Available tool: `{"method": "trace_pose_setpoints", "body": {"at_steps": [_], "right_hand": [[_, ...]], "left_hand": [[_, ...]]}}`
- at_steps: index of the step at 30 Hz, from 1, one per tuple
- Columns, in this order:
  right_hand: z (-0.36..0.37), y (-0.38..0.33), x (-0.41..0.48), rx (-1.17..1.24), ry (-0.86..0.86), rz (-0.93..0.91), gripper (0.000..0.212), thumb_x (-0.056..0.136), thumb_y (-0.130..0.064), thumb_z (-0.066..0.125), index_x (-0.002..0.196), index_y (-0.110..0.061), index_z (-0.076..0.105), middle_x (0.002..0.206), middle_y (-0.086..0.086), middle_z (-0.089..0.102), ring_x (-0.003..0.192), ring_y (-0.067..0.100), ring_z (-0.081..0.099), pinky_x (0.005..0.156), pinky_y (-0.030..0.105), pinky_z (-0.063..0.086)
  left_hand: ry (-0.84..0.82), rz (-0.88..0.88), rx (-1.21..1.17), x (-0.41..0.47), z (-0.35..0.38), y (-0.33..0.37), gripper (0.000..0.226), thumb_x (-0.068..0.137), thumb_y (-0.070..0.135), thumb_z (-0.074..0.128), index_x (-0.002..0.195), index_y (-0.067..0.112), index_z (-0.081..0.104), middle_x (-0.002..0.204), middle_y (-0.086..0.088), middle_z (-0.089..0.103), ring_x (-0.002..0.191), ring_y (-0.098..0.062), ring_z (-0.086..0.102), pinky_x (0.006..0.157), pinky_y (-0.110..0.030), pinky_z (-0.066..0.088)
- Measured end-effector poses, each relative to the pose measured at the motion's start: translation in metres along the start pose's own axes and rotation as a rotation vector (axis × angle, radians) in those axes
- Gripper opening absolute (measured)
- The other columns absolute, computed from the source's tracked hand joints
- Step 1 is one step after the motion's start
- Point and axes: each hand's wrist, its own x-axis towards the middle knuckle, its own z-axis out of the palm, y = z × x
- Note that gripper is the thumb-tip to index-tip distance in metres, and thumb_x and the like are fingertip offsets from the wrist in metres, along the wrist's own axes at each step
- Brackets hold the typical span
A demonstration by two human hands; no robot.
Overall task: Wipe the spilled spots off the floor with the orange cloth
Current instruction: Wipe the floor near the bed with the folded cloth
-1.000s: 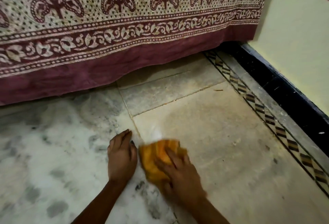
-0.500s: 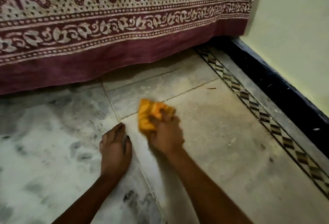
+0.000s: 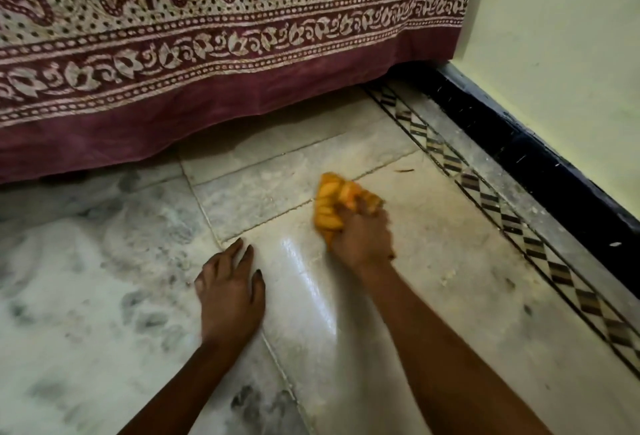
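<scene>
My right hand (image 3: 363, 237) grips a bunched orange cloth (image 3: 334, 201) and presses it against the pale stone floor (image 3: 433, 261), near a tile joint. The cloth sticks out ahead of my knuckles. A wet, shiny streak (image 3: 308, 279) runs across the tile behind the cloth, between my two hands. To the left, my left hand (image 3: 230, 291) rests flat on the floor with its fingers straight, palm down, holding nothing. Both forearms reach in from the bottom edge.
A maroon and cream printed bedsheet (image 3: 207, 54) hangs down to the floor across the back. On the right a patterned tile border (image 3: 519, 227) runs along a black skirting (image 3: 540, 164) under a yellow wall (image 3: 571, 54). Grey mottled marble (image 3: 86, 279) lies left.
My right hand has pushed the cloth away from me and to the right across the tile, leaving a wet streak. My left hand has stayed flat on the floor.
</scene>
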Motion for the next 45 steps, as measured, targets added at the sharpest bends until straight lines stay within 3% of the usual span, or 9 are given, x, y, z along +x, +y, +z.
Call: {"method": "trace_pose_setpoints", "body": {"at_steps": [6,10,14,22,25,30,36,41,45], "right_hand": [[0.008,0.019,-0.113,0.114,-0.092,-0.413,0.057,0.069,-0.046,0.047,0.126,-0.044,0.047,0.136,0.002,0.051,0.106,0.038,0.053,0.074,0.04,0.053],[-0.019,0.115,-0.12,0.012,0.006,0.032,0.054,0.074,-0.048,0.046,0.127,-0.045,0.049,0.141,-0.001,0.045,0.108,0.03,0.049,0.067,0.031,0.05],[-0.031,0.115,-0.025,0.009,0.037,0.358,0.052,0.087,-0.057,0.044,0.135,-0.036,0.042,0.146,0.01,0.031,0.121,0.04,0.036,0.095,0.05,0.042],[0.006,0.043,-0.06,0.093,-0.057,-0.241,0.057,0.075,-0.05,0.035,0.131,-0.044,0.042,0.144,0.001,0.042,0.116,0.038,0.042,0.08,0.045,0.05],[-0.011,0.116,-0.111,0.074,0.046,-0.06,0.054,0.07,-0.045,0.046,0.124,-0.048,0.05,0.137,-0.003,0.049,0.108,0.032,0.051,0.065,0.035,0.053],[-0.038,0.204,-0.046,-0.036,0.07,0.403,0.051,0.085,-0.056,0.046,0.134,-0.048,0.037,0.151,0.002,0.029,0.123,0.037,0.036,0.087,0.046,0.047],[-0.013,0.094,0.062,-0.05,-0.003,0.117,0.061,0.083,-0.057,0.038,0.14,-0.038,0.032,0.151,0.008,0.026,0.131,0.04,0.027,0.107,0.052,0.03],[-0.011,0.103,-0.029,0.089,0.004,-0.277,0.056,0.075,-0.046,0.041,0.131,-0.043,0.044,0.142,-0.001,0.045,0.109,0.033,0.045,0.072,0.032,0.047],[-0.021,0.175,-0.014,-0.017,0.073,0.009,0.049,0.084,-0.047,0.044,0.133,-0.05,0.036,0.146,-0.006,0.037,0.103,0.019,0.042,0.06,0.021,0.043]], "left_hand": [[0.046,-0.011,-0.097,0.0,0.004,0.011,0.055,0.08,0.033,0.033,0.121,0.006,0.06,0.124,-0.015,0.058,0.11,-0.034,0.044,0.091,-0.051,0.035],[0.039,0.034,-0.105,0.001,0.007,0.021,0.054,0.081,0.032,0.032,0.12,0.007,0.061,0.124,-0.013,0.058,0.112,-0.03,0.046,0.092,-0.051,0.035],[-0.013,0.115,-0.123,0.002,0.013,0.03,0.051,0.082,0.03,0.034,0.12,0.008,0.061,0.123,-0.011,0.059,0.111,-0.032,0.051,0.091,-0.049,0.037],[-0.013,0.076,-0.216,0.018,0.023,0.049,0.056,0.082,0.035,0.03,0.125,0.008,0.057,0.125,-0.012,0.057,0.112,-0.034,0.05,0.095,-0.045,0.033],[-0.013,0.13,-0.212,0.024,0.027,0.059,0.054,0.082,0.033,0.032,0.122,0.01,0.059,0.123,-0.01,0.059,0.11,-0.03,0.051,0.094,-0.044,0.033],[-0.083,0.263,-0.09,0.036,0.036,0.072,0.052,0.082,0.033,0.033,0.119,0.01,0.061,0.122,-0.01,0.06,0.109,-0.029,0.05,0.09,-0.047,0.039],[-0.103,0.259,-0.005,0.051,0.038,0.07,0.055,0.081,0.035,0.033,0.119,0.008,0.061,0.125,-0.016,0.057,0.109,-0.035,0.052,0.086,-0.052,0.042],[-0.099,0.209,-0.026,0.057,0.042,0.066,0.056,0.083,0.038,0.031,0.125,0.01,0.057,0.132,-0.015,0.052,0.117,-0.035,0.047,0.093,-0.052,0.037],[-0.074,0.247,-0.046,0.053,0.044,0.061,0.052,0.086,0.035,0.033,0.124,0.01,0.057,0.133,-0.012,0.051,0.12,-0.028,0.044,0.098,-0.046,0.033]]}}
